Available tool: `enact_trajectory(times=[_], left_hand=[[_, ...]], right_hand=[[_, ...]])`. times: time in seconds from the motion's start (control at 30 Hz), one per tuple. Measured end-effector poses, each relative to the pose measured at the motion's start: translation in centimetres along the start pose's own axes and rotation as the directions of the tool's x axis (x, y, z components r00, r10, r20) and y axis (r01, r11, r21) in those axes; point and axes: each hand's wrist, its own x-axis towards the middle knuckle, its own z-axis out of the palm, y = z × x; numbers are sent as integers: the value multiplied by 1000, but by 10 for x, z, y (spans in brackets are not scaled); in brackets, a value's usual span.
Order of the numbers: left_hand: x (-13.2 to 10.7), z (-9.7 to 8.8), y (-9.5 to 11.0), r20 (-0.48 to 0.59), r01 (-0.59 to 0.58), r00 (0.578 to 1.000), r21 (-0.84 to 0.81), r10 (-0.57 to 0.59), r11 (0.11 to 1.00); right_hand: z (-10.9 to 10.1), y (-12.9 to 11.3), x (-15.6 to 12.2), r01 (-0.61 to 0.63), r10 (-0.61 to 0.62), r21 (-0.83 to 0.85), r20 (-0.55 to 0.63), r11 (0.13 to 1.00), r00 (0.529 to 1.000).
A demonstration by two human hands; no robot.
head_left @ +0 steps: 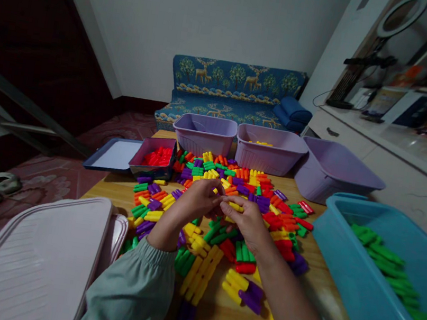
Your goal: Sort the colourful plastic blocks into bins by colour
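Over the middle of a heap of bullet-shaped plastic building blocks (195, 245), my two hands meet at the fingertips. My left hand (203, 197) is closed, its fingers curled inward; what they hold, if anything, is hidden behind the hand. My right hand (247, 219) is closed in a pinch, with a yellow building block (235, 206) showing between its thumb and fingers. Around both hands lie red, green, orange, purple and yellow blocks, many joined in small groups. A longer joined yellow strip (202, 273) with a purple end lies nearer to me.
Three purple bins (205, 132) line the table's far side. A blue bin (343, 286) with green blocks stands right; a dark square tin (139, 157) with red blocks stands left, beside its lid (112, 154). Pale lids (43, 252) are stacked front left. Behind is a patterned sofa (225, 105).
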Motion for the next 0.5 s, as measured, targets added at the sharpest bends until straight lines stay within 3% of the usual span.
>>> enact_trajectory(times=[0.1, 0.23, 0.37, 0.5], left_hand=[[-4, -8, 1, -16, -46, 999, 252, 52, 967], [-17, -15, 9, 53, -83, 997, 626, 64, 775], [-25, -8, 27, 176, -89, 978, 834, -109, 545], [-29, 0, 50, 82, 24, 945, 948, -316, 318]], right_hand=[[-5, 5, 5, -7, 10, 30, -102, 1000, 995], [-11, 6, 10, 23, -3, 98, -199, 995, 980], [-10, 5, 10, 39, -7, 140, -225, 989, 974], [-9, 2, 8, 45, -11, 150, -224, 988, 975]])
